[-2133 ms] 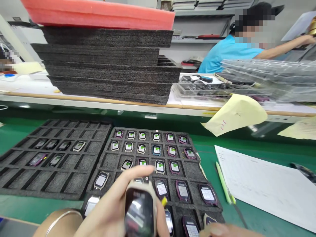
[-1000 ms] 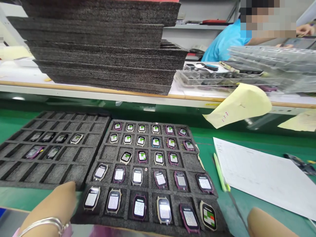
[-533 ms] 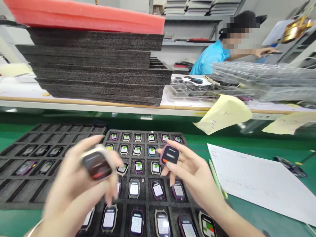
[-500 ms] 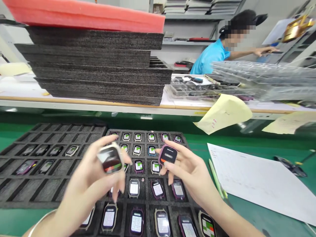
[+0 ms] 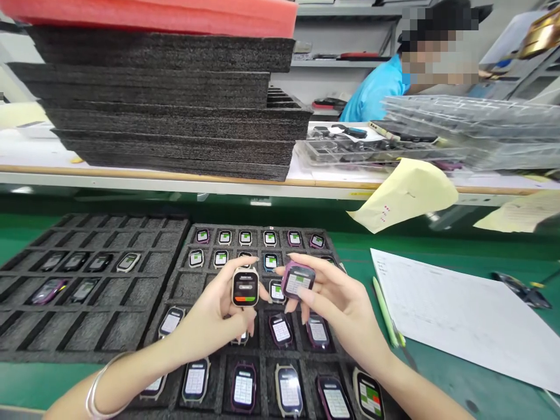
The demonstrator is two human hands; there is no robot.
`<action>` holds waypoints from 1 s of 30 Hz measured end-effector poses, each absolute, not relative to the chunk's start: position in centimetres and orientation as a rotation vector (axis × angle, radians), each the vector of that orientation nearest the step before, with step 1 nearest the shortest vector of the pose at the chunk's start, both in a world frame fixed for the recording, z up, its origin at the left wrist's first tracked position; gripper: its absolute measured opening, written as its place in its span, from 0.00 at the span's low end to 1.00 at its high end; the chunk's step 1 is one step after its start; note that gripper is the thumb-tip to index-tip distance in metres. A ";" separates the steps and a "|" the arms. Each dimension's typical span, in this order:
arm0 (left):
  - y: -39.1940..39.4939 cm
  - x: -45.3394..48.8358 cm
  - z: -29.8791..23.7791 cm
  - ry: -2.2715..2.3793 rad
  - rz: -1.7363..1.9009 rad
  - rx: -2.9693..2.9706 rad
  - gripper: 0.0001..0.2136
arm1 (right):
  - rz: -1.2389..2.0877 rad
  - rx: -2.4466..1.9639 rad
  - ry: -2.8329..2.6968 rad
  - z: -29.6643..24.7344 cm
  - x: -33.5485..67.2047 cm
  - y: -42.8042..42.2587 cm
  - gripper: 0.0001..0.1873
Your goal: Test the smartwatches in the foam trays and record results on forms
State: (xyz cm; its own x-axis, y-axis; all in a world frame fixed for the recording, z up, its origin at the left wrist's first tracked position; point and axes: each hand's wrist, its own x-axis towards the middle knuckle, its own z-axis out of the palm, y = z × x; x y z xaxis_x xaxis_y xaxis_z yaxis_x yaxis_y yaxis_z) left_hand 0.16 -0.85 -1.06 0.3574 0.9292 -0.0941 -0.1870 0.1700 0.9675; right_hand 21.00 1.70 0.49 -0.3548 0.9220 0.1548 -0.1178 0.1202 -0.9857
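The left hand (image 5: 219,306) is clamped on a beige-framed rounded-square smartwatch (image 5: 245,286), thumb along its lower edge; the dark screen shows a grey button above an orange-and-green strip. Near it, at three o'clock, the right hand (image 5: 339,300) is closed around a purple-framed rounded-square smartwatch (image 5: 298,273), thumb on the lower part of a pale screen with a green patch. The hands are just apart, both watches raised over a black foam compartment tray (image 5: 184,286) that bears rows of lit watches.

From that tray, at nine o'clock, lies a second black foam tray (image 5: 126,326) with six watches. At three o'clock, on the green counter (image 5: 490,399), a light-green pen (image 5: 385,312) lies just beside a white paper sheet (image 5: 459,315). Beyond, at eleven o'clock, stands a tall stack of black foam slabs (image 5: 175,122) topped by red foam (image 5: 166,17).
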 end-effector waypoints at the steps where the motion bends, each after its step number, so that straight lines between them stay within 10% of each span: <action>1: -0.9 0.1 -1.1 0.838 0.940 1.109 0.29 | 1.383 -0.852 -1.456 0.5 20.9 1.7 0.17; 14: -0.9 0.0 -1.5 0.838 1.008 1.221 0.18 | 1.298 -0.901 -1.540 0.4 21.3 1.9 0.12; 30: -1.1 -0.3 -0.6 0.819 1.036 1.181 0.27 | 1.416 -0.880 -1.608 0.4 21.3 2.4 0.23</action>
